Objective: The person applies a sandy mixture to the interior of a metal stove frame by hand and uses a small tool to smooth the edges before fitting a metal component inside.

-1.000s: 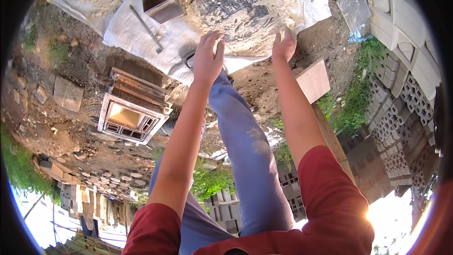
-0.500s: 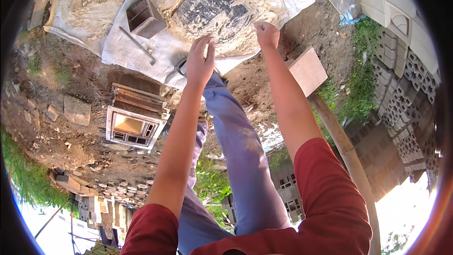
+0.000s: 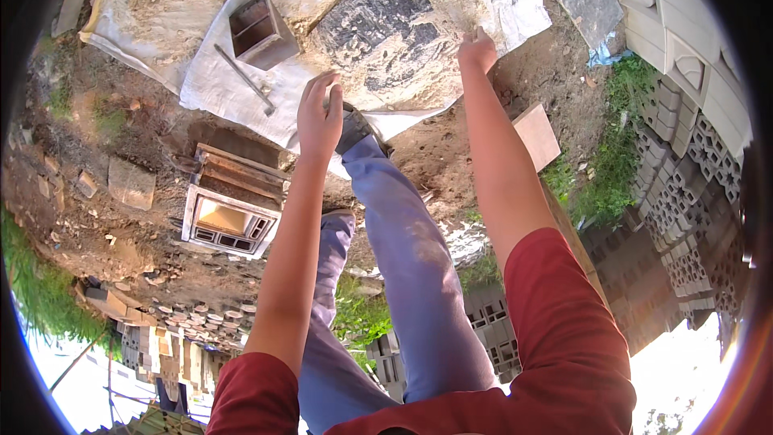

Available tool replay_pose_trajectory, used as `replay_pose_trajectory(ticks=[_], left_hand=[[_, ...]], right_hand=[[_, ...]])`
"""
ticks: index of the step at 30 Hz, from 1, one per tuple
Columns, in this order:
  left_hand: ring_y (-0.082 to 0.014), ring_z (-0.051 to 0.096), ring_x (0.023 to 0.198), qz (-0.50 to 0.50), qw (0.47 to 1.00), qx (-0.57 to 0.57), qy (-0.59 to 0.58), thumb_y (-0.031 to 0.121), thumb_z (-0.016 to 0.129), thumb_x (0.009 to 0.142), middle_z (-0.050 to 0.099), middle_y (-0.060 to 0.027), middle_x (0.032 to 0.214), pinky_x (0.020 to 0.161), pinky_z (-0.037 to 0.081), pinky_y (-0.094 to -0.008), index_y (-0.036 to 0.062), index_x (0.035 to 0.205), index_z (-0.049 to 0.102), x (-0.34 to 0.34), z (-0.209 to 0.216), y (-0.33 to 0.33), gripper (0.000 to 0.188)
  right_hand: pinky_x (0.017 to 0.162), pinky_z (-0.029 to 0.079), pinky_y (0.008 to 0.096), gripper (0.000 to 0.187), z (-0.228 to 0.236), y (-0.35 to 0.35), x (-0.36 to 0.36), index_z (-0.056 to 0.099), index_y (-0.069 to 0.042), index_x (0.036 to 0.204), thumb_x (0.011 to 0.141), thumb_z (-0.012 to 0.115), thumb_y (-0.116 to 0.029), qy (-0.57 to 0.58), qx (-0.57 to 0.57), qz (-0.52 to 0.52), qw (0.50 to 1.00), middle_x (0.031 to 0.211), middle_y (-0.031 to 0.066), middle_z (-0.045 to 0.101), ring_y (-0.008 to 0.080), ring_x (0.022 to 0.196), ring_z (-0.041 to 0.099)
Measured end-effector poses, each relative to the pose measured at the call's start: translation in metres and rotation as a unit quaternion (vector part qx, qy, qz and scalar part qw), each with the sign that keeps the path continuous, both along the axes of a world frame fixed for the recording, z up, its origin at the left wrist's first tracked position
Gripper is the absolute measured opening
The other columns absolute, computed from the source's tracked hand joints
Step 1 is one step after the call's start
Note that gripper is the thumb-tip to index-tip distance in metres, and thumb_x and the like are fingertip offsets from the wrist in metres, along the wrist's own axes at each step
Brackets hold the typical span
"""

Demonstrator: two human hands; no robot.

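Note:
My left hand (image 3: pixel 320 115) hangs near the front edge of a white sheet (image 3: pixel 211 80), its fingers apart and nothing in them. My right hand (image 3: pixel 477 51) is over the sheet's right side, fingers curled together; what they hold, if anything, I cannot make out. Between and beyond the hands lies a dark square patch (image 3: pixel 374 12), partly covered with pale sandy powder (image 3: pixel 411 79). A rectangular open box divided inside (image 3: pixel 270 44) stands on the sheet left of the patch. Beside it lies a thin metal bar (image 3: pixel 244 79).
Left of my legs stands a framed block mould (image 3: pixel 233 213). A flat pale board (image 3: pixel 537 137) rests right of my right forearm, and a dark slab (image 3: pixel 592 2) lies farther back. Stacked patterned blocks (image 3: pixel 684 185) line the right. My shoe (image 3: pixel 352 127) touches the sheet's front edge.
My left hand has drawn back leftward, away from the powder and toward the bar. My right hand stays over the sheet's right side, fingers still curled. The view has shifted slightly.

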State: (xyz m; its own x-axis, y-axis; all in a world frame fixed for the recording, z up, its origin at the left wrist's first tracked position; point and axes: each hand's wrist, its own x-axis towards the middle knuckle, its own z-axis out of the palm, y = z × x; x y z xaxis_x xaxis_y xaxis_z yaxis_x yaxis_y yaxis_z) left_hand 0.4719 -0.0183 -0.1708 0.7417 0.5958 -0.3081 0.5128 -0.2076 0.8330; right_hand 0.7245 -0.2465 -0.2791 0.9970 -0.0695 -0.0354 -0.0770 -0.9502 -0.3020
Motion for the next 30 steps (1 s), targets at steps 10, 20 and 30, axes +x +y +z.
replay_pose_trajectory(ticks=[10, 20, 30], left_hand=[[-0.0341, 0.067, 0.115, -0.013, 0.996, -0.055, -0.063, 0.020, 0.060, 0.103, 0.070, -0.0154, 0.124, 0.100, 0.051, -0.0412, 0.0035, 0.118, 0.070, 0.094, -0.007, -0.041, 0.024], [-0.0310, 0.065, 0.120, 0.070, 0.994, -0.080, -0.005, 0.014, 0.056, 0.106, 0.070, -0.0161, 0.126, 0.105, 0.048, -0.0389, 0.0004, 0.120, 0.068, -0.001, 0.091, -0.025, 0.023], [-0.0110, 0.060, 0.106, 0.371, 0.921, -0.119, -0.006, 0.020, 0.052, 0.111, 0.069, -0.0073, 0.126, 0.098, 0.047, -0.0266, -0.0011, 0.131, 0.065, -0.152, 0.139, 0.009, 0.032]], right_hand=[[0.084, 0.059, 0.0433, 0.019, 0.017, -0.020, 0.016, 0.082, -0.011, 0.106, 0.090, 0.079, -0.022, 0.186, 0.015, 0.038, 0.982, 0.102, 0.0143, 0.078, 0.0282, 0.095, 0.075], [0.088, 0.064, 0.0332, 0.025, 0.095, 0.026, -0.056, 0.065, 0.011, 0.117, 0.099, 0.072, -0.005, 0.389, 0.501, -0.197, 0.748, 0.106, 0.0149, 0.070, 0.0216, 0.095, 0.071], [0.078, 0.064, 0.0333, 0.049, 0.109, 0.159, -0.134, 0.047, 0.008, 0.140, 0.097, 0.070, 0.003, 0.455, 0.525, -0.102, 0.712, 0.101, 0.0148, 0.071, 0.0203, 0.085, 0.071]])
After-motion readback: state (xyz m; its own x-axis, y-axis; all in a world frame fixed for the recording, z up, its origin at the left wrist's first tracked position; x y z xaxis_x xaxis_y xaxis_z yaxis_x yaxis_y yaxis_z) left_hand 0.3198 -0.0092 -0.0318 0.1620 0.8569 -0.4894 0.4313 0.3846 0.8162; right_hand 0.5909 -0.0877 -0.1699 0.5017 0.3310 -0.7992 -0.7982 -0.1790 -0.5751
